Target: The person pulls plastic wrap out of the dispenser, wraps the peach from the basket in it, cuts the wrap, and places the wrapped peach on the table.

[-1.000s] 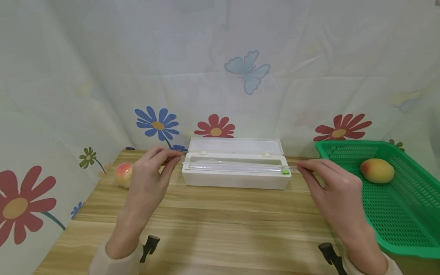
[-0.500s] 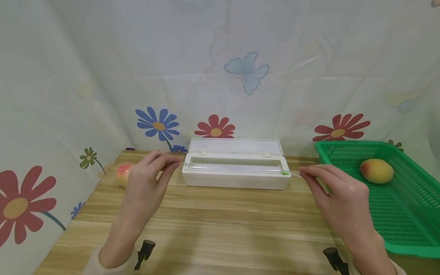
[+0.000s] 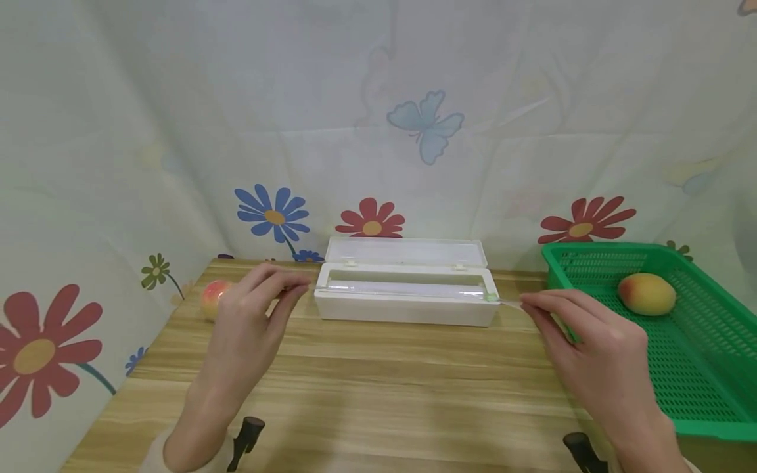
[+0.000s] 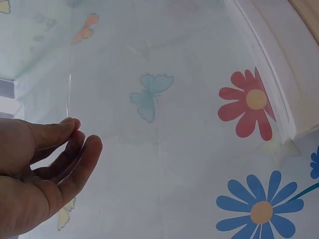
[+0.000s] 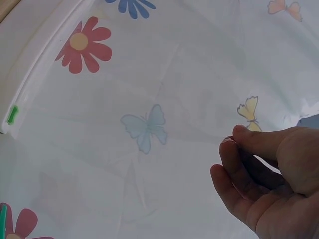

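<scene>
A white cling film dispenser box [image 3: 405,310] stands on the table with its lid [image 3: 405,251] tipped back. Inside lies the roll, and a green cutter slider [image 3: 491,297] sits at the right end of the front edge. My left hand [image 3: 251,322] pinches the clear cling film [image 4: 69,94] between thumb and forefinger, left of the box. At the other side my right hand [image 3: 597,348] pinches the film's right corner [image 3: 512,304]. The sheet is so transparent that most of its outline cannot be made out.
A wrapped, peach-like fruit [image 3: 214,299] sits on the table behind my left hand. To the right, a green basket [image 3: 704,430] holds a mango [image 3: 647,293]. A flowered cloth [image 3: 284,85] hangs behind the wooden table [image 3: 378,394].
My right hand has moved a little right and down, toward me, still pinching the film. My left hand has lowered slightly. The box and fruit stay put.
</scene>
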### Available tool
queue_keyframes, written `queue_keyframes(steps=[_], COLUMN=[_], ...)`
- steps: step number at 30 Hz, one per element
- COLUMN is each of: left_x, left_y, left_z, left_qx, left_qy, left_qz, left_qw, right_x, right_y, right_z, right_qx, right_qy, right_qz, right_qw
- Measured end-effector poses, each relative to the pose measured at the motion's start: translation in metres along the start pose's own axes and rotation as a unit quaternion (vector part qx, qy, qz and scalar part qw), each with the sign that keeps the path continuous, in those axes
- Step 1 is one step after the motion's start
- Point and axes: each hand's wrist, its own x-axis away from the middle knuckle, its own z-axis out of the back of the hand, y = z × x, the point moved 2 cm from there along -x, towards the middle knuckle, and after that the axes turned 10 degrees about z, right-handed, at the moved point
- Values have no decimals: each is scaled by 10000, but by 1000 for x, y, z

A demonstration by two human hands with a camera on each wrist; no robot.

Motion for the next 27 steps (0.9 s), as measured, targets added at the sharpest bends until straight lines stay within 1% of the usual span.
queue_keyframes(steps=[4, 8, 12, 14, 19, 27], left_x=[4, 8, 11, 13, 17, 21], left_y=[1, 3, 4, 5, 8, 13], left_z=[2, 4, 7, 8, 12, 16], left_qx=[67, 135, 62, -1, -107, -155], left_qy=[68, 79, 49, -5, -64, -53], left_qz=[-175, -318, -336, -269, -242, -319], left_qw=[9998, 9994, 9994, 9996, 9996, 9994], right_x=[1, 3, 4, 5, 7, 9], right_y=[-2, -5, -7, -8, -10, -15], right_z=[2, 5, 9, 11, 15, 21], right_qx=[-9, 22, 43, 37, 8, 0], right_qy=[76, 33, -61, -102, -271, -217], right_qz=[41, 21, 50, 67, 35, 154], right_qw=[10000, 10000, 10000, 9999, 9996, 9996])
